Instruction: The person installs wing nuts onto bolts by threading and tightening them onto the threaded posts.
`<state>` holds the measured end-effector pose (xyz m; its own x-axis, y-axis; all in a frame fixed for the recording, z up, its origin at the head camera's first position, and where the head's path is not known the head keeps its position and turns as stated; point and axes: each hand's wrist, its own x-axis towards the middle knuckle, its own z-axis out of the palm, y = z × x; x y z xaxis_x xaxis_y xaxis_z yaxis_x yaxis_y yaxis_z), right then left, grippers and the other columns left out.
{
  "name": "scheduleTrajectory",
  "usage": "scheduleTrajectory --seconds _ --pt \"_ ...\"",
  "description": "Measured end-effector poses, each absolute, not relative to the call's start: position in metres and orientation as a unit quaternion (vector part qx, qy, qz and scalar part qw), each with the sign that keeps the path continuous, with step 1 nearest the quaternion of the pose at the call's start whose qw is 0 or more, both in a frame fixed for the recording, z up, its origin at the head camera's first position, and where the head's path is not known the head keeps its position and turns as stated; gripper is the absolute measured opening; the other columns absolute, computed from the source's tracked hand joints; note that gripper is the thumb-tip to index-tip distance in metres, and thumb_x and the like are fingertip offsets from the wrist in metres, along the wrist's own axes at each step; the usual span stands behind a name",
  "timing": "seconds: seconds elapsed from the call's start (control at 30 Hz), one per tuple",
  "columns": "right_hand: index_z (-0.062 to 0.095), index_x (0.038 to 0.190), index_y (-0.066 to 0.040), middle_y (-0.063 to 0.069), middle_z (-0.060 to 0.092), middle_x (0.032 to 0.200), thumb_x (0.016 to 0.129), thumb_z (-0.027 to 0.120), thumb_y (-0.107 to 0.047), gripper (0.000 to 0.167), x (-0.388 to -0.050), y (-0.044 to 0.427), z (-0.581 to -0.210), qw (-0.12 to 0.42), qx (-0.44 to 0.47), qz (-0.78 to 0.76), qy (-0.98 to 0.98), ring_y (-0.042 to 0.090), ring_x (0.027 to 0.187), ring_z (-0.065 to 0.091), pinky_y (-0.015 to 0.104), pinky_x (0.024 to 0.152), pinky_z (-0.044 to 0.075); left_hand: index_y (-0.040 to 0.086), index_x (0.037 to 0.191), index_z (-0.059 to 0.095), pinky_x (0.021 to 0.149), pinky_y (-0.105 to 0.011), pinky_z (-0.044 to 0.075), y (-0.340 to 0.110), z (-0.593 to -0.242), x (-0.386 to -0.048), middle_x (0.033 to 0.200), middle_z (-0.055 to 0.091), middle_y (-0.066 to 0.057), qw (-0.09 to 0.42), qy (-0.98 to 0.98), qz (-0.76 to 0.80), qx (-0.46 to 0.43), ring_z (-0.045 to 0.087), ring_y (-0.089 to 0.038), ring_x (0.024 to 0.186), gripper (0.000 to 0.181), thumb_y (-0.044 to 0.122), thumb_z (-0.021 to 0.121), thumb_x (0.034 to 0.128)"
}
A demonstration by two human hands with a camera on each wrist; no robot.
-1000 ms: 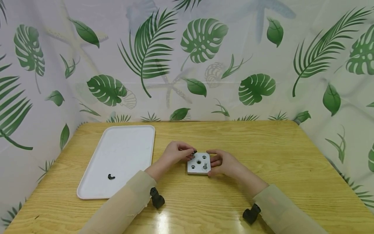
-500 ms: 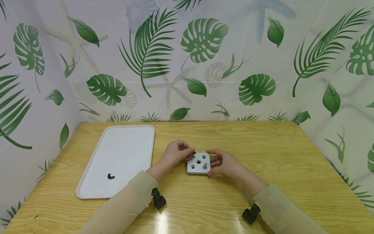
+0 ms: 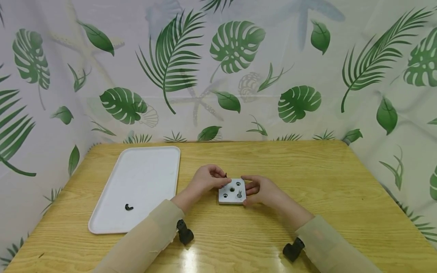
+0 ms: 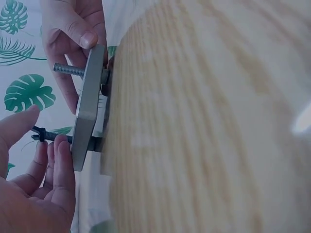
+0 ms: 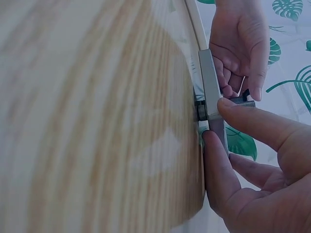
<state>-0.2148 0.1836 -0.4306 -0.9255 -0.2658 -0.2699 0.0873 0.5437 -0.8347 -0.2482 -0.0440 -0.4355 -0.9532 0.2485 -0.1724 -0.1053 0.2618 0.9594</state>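
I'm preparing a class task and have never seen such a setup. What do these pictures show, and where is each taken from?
No robot here: just a person's bare left hand and right hand. The wide picture comes from a camera on the head, looking forward and down. The other two come from wrist cameras, so the wooden table looks tipped sideways.

On the table lies a white tray with a bent black piece on it. To its right is a square metal plate with holes. The right hand grips the plate's right side. The left hand is at the far left corner, its thumb and fingers curled around a two-pronged black piece on a threaded bolt; how tightly is unclear. A second bolt stands up from the plate near the right hand.
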Motion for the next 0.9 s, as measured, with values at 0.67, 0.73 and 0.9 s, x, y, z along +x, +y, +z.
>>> scheduleTrajectory --seconds 0.67,0.73,0.9 --pt "0.045 0.158 0.003 0.027 0.065 0.134 0.083 0.087 0.005 0.085 -0.2129 0.1848 -0.4304 0.191 -0.069 -0.491 0.847 0.031 0.116 0.07 0.032 0.089 0.062 -0.009 0.115 0.071 0.083 -0.031 0.066 -0.0492 -0.4361 -0.2506 0.107 0.075 -0.018 0.173 0.756 0.629 0.058 0.07 -0.009 0.079 0.019 0.0 0.068 0.0985" --pt "0.045 0.158 0.003 0.027 0.064 0.134 0.084 0.086 0.005 0.085 -0.213 0.1848 -0.43 0.192 -0.07 -0.492 0.846 0.03 0.116 0.07 0.032 0.089 0.062 -0.01 0.116 0.071 0.083 -0.031 0.066 -0.0498 -0.4358 -0.2505 0.109 0.075 -0.021 0.173 0.753 0.633 0.057 0.07 -0.009 0.078 0.019 0.0 0.066 0.1003" --pt "0.045 0.158 0.003 0.027 0.064 0.134 0.084 0.086 0.006 0.085 -0.2133 0.1848 -0.4287 0.192 -0.071 -0.492 0.846 0.031 0.117 0.07 0.031 0.089 0.062 -0.011 0.115 0.07 0.081 -0.031 0.067 -0.0501 -0.4369 -0.2507 0.105 0.076 -0.022 0.167 0.748 0.639 0.058 0.071 -0.009 0.077 0.017 -0.002 0.064 0.1015"
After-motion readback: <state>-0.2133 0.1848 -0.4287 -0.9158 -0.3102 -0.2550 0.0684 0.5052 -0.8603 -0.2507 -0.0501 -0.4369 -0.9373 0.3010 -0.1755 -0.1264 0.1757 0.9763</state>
